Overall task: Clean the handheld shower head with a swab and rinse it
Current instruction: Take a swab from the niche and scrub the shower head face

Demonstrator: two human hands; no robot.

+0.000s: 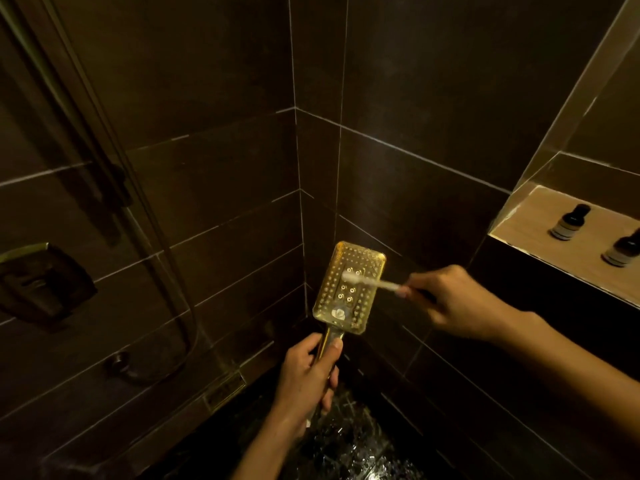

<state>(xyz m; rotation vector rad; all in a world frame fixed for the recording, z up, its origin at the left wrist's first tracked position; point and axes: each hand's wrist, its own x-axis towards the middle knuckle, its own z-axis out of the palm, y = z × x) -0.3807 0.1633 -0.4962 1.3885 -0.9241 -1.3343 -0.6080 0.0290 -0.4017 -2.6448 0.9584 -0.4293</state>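
Swab on the shower head, in a dark tiled corner

At lower centre the left hand (306, 374) grips the handle of the gold shower head (348, 287), its nozzle face up. From the right, the right hand (453, 301) pinches a swab (367, 281) whose white tip touches the face. Two dark bottles (568, 223) stand in a niche (526, 223) at right.

Left hand (304, 375): bare, back and knuckles in view, thumbnail cut short.
Left forearm (263, 445): bare, slim, entering frame at 6 o'clock, dim in low light.
Right hand (453, 303): bare, back showing, one pale fingernail at its 9 o'clock.
Right forearm (554, 368): bare right up to frame edge at 4 o'clock.
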